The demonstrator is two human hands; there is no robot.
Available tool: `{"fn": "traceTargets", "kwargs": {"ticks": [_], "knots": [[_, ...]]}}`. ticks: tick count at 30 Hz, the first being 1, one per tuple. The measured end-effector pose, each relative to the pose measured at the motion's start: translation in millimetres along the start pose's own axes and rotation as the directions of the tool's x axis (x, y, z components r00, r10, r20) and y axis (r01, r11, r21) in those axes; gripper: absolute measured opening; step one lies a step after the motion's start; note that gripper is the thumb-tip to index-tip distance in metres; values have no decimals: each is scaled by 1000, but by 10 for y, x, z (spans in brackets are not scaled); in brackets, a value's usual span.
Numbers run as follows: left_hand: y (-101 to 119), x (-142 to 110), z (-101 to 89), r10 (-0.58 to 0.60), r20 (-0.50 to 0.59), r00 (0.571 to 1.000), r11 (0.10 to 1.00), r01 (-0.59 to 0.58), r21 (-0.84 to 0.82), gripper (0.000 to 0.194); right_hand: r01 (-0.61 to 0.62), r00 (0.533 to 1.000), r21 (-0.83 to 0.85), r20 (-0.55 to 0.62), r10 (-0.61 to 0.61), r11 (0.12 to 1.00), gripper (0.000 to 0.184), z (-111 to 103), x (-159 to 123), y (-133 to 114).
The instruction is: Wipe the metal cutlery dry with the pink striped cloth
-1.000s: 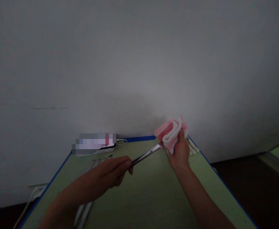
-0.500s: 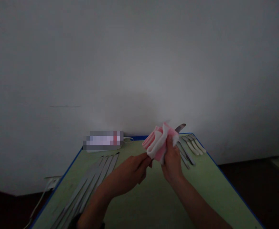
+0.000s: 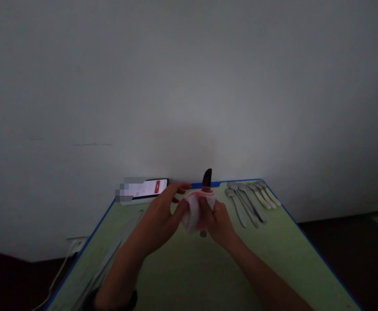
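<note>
Upright in front of me is a table knife (image 3: 206,178), its dark blade sticking up out of a pink and white cloth (image 3: 193,214). The handle's end shows below the cloth; its middle is covered. My right hand (image 3: 219,220) is closed around the cloth and the knife inside it. At the cloth's left side is my left hand (image 3: 165,209), fingers and thumb spread apart, the thumb against the cloth's edge. Long knives (image 3: 111,250) lie on the left of the table, partly hidden behind my left forearm.
Several spoons (image 3: 252,205) lie side by side at the back right, some with pale handles. A phone (image 3: 148,188) with a lit screen rests at the back left. The green table (image 3: 228,276) has a blue edge and meets a grey wall (image 3: 189,86).
The knife and cloth have moved left, and the blade has turned from pointing right to upright. My left hand has let go of the handle end and spread its fingers.
</note>
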State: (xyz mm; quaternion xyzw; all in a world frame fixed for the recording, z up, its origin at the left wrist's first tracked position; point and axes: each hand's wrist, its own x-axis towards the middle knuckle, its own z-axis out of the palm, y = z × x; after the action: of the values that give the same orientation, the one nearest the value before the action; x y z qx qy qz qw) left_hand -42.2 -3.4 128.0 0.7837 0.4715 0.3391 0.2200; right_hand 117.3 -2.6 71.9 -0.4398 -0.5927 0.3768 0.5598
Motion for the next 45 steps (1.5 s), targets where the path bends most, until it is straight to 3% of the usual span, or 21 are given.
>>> {"fn": "traceTargets", "kwargs": {"ticks": [4,9,13,16,20,23,26,29,32,36,40,45], "knots": [[126,-10,32,83,-38,996,996,-84,-21,33,30,995,-29,93,-27,999,33,36,-38,96],[156,22,81,-2,-127,992,983,-22,-183,39,39,996,8,78,-40,999,29,67,-79,153],[198,47,108,-35,-161,986,983,5,-183,16,54,995,16,87,-55,998,24,130,-163,298],[184,59,95,-35,-164,986,985,6,-171,11,38,996,19,80,-40,999,25,167,-237,419],[68,68,16,-81,-166,983,981,49,-188,15,5,974,20,228,-10,1000,31,153,-325,455],[18,63,-37,-92,-111,990,970,63,-237,18,-38,953,-22,301,42,999,31,83,-378,446],[57,45,-33,-54,-75,996,957,30,-290,17,14,960,-120,280,20,993,26,-13,-419,503],[118,25,-2,-47,-109,993,950,10,-313,21,84,972,-242,235,-25,967,24,-91,-451,601],[143,7,3,-52,-139,989,951,6,-309,17,142,959,-310,278,-53,940,25,-131,-475,644],[182,-15,-31,-27,-116,993,958,-7,-288,10,209,937,-349,339,-85,914,29,-135,-487,539],[288,-28,-48,2,-48,999,962,-15,-273,5,94,971,-349,240,-8,932,32,-101,-414,277],[369,-47,-87,19,-148,989,978,-49,-203,4,113,953,-268,301,-28,957,32,-107,-217,-108]]}}
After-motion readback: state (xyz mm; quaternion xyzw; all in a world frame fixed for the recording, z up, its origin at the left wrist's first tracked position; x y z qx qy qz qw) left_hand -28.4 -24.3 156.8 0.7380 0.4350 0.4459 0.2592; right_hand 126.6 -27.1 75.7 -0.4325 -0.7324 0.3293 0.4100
